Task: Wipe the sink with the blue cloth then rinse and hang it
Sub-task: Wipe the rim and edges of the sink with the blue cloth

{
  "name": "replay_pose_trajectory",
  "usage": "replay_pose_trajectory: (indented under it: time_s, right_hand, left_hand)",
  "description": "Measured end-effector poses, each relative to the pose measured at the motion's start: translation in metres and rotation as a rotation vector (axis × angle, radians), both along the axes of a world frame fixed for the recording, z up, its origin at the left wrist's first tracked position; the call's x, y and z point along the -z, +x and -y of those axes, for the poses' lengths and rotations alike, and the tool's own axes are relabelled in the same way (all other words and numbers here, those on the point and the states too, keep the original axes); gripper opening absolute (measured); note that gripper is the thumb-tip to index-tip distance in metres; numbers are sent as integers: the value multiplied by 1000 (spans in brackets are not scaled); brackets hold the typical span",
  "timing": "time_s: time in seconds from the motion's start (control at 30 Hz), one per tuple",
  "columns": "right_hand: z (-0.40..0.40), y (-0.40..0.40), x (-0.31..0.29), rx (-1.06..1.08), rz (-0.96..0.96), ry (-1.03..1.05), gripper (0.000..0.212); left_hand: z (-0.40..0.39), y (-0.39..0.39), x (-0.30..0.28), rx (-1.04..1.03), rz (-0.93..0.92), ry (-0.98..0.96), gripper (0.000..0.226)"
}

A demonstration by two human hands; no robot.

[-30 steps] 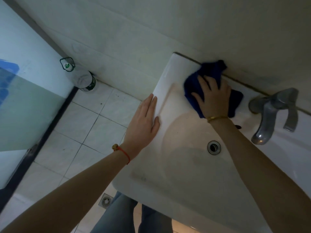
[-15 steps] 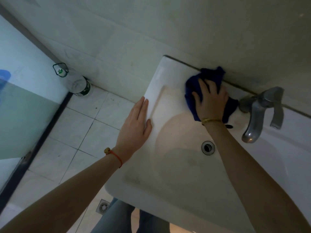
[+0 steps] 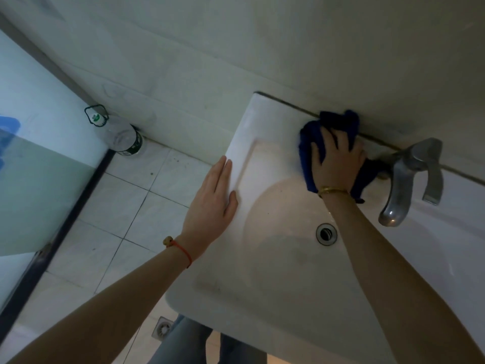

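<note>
Tiled bathroom floor [image 3: 110, 206] below, floor drain [image 3: 162, 328] nearest me. White sink [image 3: 262, 306] ahead; near basin looks stained, judging not wiped yet. Basin drain [image 3: 326, 234] mid-bowl. My left hand [image 3: 212, 206] flat, fingers together, resting on left rim, bracing. My right hand [image 3: 337, 161] spread, fingers pressing blue cloth [image 3: 309, 143] onto far deck by wall, cloth touching faucet [image 3: 404, 179] base. Wipe underway at back edge; bowl, rinse, hang all left. Plastic bottle [image 3: 122, 135] far left on floor.

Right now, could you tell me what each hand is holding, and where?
The right hand presses the cloth from on top; the left hand rests flat on the sink rim, holding nothing.
</note>
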State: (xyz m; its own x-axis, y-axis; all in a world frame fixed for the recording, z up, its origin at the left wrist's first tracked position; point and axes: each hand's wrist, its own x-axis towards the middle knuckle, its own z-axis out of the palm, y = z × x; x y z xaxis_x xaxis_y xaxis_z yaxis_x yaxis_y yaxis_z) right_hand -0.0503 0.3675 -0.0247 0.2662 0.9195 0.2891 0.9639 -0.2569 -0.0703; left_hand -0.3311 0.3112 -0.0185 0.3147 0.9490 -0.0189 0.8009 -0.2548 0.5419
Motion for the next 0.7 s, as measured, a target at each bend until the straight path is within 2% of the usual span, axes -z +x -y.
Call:
replay_pose_trajectory:
  time_s: [0.17, 0.27, 0.43, 0.57, 0.6, 0.7]
  right_hand:
    - [-57, -82, -5, -276, -68, -54, 43]
    - [-58, -78, -6, -349, -63, -123, 47]
    - [10, 12, -1, -52, 8, -69, 48]
    - [14, 13, 0, 163, -67, -61, 49]
    - [5, 1, 1, 133, -76, -34, 47]
    - [-32, -48, 1, -135, -65, 18, 42]
  left_hand:
    - [1, 0, -2, -4, -21, -10, 61]
    - [1, 0, -2, -4, -24, -17, 62]
    - [0, -1, -2, 8, 14, 4, 61]
    - [0, 0, -2, 2, 17, 0, 61]
    - [1, 0, -2, 7, 14, -1, 61]
    - [1, 0, -3, 5, -3, 2, 61]
